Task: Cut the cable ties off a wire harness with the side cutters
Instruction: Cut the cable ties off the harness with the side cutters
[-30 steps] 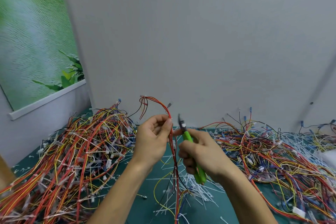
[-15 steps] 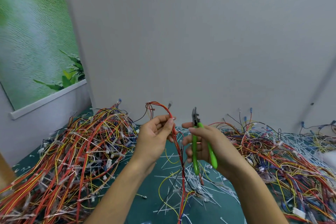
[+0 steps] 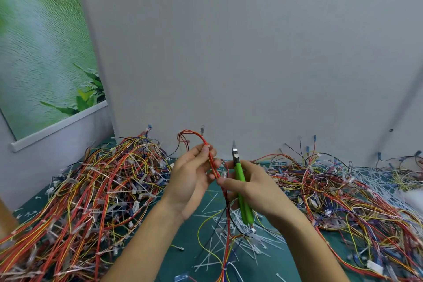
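Your left hand (image 3: 192, 174) pinches the red wire harness (image 3: 211, 160) between thumb and fingers; your right hand (image 3: 249, 186) grips the green side cutters (image 3: 241, 186), blades up.

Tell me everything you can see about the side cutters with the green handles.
The side cutters have bright green, plastic-looking handles and a short dark metal head with pale edges. They stand nearly upright, tip up, handles close together, so the jaws look shut. The right hand holds them by the handles, above the table; the tip touches nothing. The red wire harness hangs just to their left.
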The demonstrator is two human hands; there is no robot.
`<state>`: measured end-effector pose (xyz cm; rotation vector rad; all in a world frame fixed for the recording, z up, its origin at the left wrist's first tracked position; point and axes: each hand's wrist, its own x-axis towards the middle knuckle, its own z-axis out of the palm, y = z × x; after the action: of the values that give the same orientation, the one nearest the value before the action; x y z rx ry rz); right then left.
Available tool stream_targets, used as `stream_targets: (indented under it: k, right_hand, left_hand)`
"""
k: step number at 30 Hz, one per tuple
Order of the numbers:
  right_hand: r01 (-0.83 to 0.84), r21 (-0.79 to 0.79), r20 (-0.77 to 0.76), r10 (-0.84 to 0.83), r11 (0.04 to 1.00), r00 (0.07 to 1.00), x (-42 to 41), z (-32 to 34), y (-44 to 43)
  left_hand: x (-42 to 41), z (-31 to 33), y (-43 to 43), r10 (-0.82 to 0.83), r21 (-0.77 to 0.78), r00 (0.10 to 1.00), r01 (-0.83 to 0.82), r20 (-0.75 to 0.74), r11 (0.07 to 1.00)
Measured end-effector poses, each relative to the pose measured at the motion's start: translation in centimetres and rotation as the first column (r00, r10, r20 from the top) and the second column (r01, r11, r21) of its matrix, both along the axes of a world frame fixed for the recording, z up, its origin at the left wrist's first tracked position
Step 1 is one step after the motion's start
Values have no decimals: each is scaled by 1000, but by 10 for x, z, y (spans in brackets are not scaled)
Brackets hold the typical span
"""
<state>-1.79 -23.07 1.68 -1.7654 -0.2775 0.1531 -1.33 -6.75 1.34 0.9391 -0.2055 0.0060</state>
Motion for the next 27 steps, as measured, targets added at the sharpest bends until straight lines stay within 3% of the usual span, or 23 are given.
stream_targets:
  k: [6, 14, 18, 20, 23, 27]
  right_hand:
    - [23, 64, 35, -25, 998, 999, 1, -2, -2]
    - [28, 170, 35, -35, 985, 999, 5, -3, -4]
    - [14, 180, 35, -21, 984, 999, 5, -3, -5]
    - [8, 173, 37, -15, 985, 999, 4, -2, -5]
    - [11, 204, -2, -11, 979, 1000, 3, 1, -7]
    - [32, 246, -56, -19, 969, 998, 5, 8, -14]
  left_hand:
    - [3, 1, 3, 55, -26, 998, -56, -33, 998]
    - [5, -1, 14, 209, 265, 978, -197, -21, 944]
    - [3, -4, 14, 148, 538, 985, -171, 86, 826]
    - [1, -5, 11, 134, 597, 979, -199, 153, 777]
    - [0, -4, 9, 165, 604, 955, -285, 248, 744]
    - [0, -2, 12, 249, 510, 941, -334, 229, 793]
